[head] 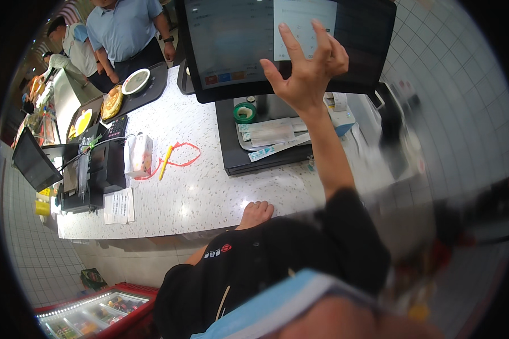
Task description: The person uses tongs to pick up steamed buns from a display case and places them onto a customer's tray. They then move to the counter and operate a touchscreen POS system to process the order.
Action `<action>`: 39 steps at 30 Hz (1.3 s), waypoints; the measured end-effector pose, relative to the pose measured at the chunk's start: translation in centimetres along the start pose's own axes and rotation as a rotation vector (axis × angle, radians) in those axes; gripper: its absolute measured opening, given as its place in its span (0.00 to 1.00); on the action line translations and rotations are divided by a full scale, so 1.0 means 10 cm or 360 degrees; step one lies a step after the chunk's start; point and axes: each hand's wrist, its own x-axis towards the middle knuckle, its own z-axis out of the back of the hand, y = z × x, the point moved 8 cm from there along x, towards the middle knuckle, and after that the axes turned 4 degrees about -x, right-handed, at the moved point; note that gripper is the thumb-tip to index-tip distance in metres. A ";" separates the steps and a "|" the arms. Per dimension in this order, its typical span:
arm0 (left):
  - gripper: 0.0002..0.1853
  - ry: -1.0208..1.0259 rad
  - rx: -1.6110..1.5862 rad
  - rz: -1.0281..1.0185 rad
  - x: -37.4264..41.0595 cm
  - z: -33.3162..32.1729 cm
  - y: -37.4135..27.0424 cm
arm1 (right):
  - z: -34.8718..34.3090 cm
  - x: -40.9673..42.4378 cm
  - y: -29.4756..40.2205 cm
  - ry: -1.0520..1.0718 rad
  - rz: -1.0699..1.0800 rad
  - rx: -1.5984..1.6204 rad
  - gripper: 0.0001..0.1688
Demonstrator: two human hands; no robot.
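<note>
My right hand (309,63) is raised in front of a touchscreen monitor (233,46), its fingers spread and holding nothing. A pale number keypad panel (288,10) shows on the screen behind the fingers. Whether a fingertip touches the glass is hard to tell. My left hand (258,213) rests at the near edge of the speckled white counter (186,199), fingers curled in, with nothing visible in it. Under the monitor lies a black cash drawer (267,163), bearing a roll of green tape (244,113) and several paper-wrapped packets (271,132).
Left on the counter are a yellow pen (166,162), a red cord (188,164), a tissue box (139,156), paper slips (118,206), a card terminal (116,127) and a small tilted screen (36,159). Trays (157,84) hold food. People (125,34) stand beyond. A red display freezer (97,311) stands lower left.
</note>
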 end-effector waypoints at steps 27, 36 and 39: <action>0.08 0.0036 0.0014 0.0016 0.01 -0.02 -0.01 | 0.24 -0.37 -0.32 -0.0133 -0.0170 -0.0038 0.31; 0.05 0.0090 -0.0174 0.0076 -0.07 -0.12 0.06 | 0.12 -0.26 -0.27 -0.0066 -0.0128 -0.0118 0.35; 0.05 0.0021 -0.0245 0.0069 -0.07 -0.05 0.07 | 0.16 -0.19 -0.32 -0.0023 -0.0137 -0.0068 0.35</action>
